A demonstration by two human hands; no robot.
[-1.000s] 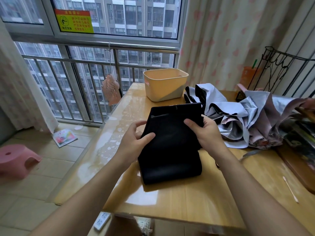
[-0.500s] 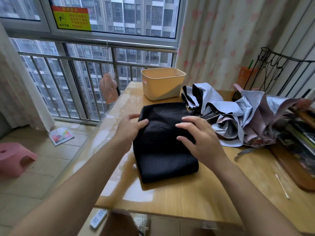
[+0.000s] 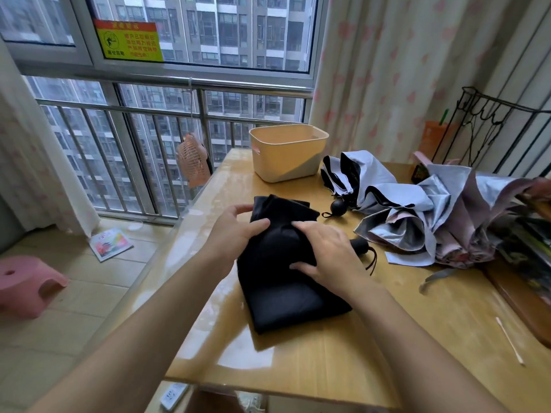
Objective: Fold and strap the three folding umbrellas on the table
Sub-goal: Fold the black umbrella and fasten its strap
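A black folding umbrella (image 3: pixel 283 296) lies on the wooden table (image 3: pixel 343 362), its cloth loosely bunched. My left hand (image 3: pixel 235 231) grips the cloth at its far left edge, thumb on top. My right hand (image 3: pixel 331 254) curls over the middle of the bundle and holds it; the black handle end with its wrist cord (image 3: pixel 368 248) sticks out to the right of that hand. Two unfolded umbrellas lie to the right: a pale blue one with black lining (image 3: pixel 372 180) and round black handle (image 3: pixel 338 207), and a silver-and-pink one (image 3: pixel 447 225).
A beige plastic bin (image 3: pixel 287 150) stands at the table's far edge. A cotton swab (image 3: pixel 510 341) lies near the right front. A wooden tray (image 3: pixel 524 293) with dark items sits at the right edge. Window railing and a pink stool (image 3: pixel 26 284) are to the left.
The black cloth, held up a second ago, was laid flat and is now gathered into a bundle. Both hands moved inward onto it. The black handle end has come into view.
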